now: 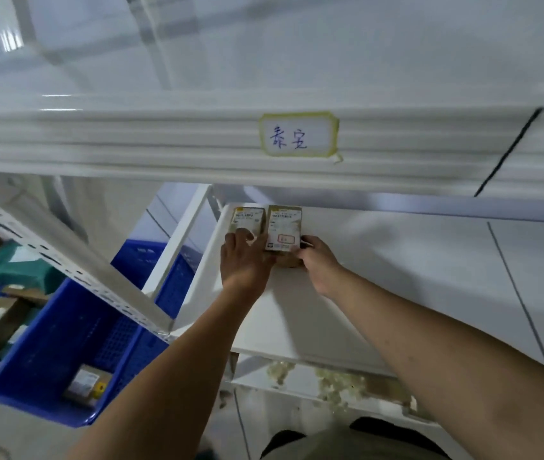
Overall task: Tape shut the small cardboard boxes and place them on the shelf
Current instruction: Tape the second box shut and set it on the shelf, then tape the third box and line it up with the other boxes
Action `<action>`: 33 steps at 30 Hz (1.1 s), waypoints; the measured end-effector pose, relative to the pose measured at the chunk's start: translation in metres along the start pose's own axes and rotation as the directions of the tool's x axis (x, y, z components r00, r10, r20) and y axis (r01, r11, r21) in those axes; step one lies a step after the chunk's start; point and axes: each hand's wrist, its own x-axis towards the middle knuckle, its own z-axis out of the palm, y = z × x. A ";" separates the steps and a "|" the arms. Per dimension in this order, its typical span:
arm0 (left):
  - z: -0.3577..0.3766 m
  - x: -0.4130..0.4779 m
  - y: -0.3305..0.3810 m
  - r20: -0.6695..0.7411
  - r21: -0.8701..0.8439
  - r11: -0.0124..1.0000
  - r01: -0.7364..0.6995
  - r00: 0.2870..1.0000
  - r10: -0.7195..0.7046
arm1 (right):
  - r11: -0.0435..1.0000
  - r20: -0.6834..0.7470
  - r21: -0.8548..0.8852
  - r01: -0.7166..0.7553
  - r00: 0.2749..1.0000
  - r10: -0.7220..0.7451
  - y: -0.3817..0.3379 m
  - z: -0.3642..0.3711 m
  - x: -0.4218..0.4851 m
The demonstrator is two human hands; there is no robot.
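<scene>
Boxes: left box (247, 218) and right box (284, 227), small, brown, white labels on top, side by side at the shelf's (397, 267) far left corner.
Room: shelf edge just at their 9 o'clock; bare shelf toward 3 o'clock; a beam (131, 144) overhead.
Left grip (244, 260): fingers fairly straight, resting on the left box's near end.
Right grip (317, 260): fingers curled, pinching the right box's near corner at 5 o'clock.

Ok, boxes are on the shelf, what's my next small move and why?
Probably release and draw both hands back: the left small cardboard box and the right small cardboard box lie side by side on the white shelf board, left hand resting on one, right hand gripping the other's near end.
</scene>
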 end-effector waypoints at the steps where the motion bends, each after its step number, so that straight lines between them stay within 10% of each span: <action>1: 0.001 0.001 -0.002 0.015 0.005 1.000 -0.001 1.000 0.000 | 0.999 -0.021 -0.036 0.000 1.000 -0.001 0.003 0.002 0.001; 18: -0.004 -0.010 0.008 0.102 -0.214 0.974 -0.074 0.990 0.098 | 0.973 -0.090 -0.224 0.055 0.993 -0.077 0.004 0.002 -0.012; 26: -0.011 -0.034 0.115 0.033 -0.769 0.628 -0.117 0.975 0.221 | 0.986 -0.205 0.065 0.151 0.970 -0.134 -0.006 -0.088 -0.090; 33: -0.019 -0.080 0.230 0.165 -0.920 0.390 0.032 0.935 0.314 | 0.964 -0.374 0.174 0.202 0.919 -0.125 -0.008 -0.202 -0.167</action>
